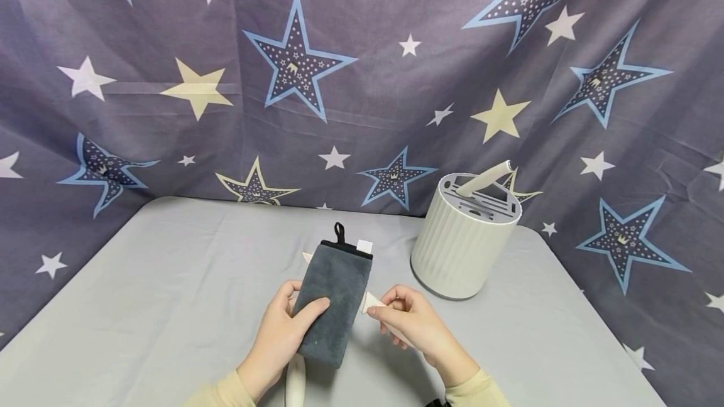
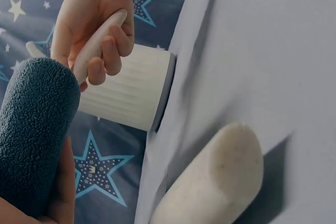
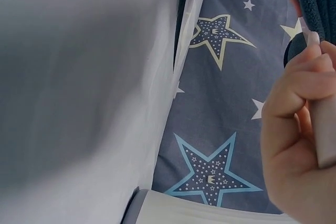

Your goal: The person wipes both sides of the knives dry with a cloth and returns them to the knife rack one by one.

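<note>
Blue-grey cloth point(image 1: 340, 291), cream handle point(image 2: 90, 52), off-white holder point(image 1: 460, 244), pale-grey tabletop point(image 1: 141, 300); star-patterned purple-grey backdrop point(image 1: 373, 99)

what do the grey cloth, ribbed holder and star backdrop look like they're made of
The grey cloth: probably microfibre or terry, with a fuzzy, looped pile. The ribbed holder: likely moulded plastic, matte, with even flutes. The star backdrop: thin, dull fabric, perhaps polyester, hanging in creases and soft folds.
</note>
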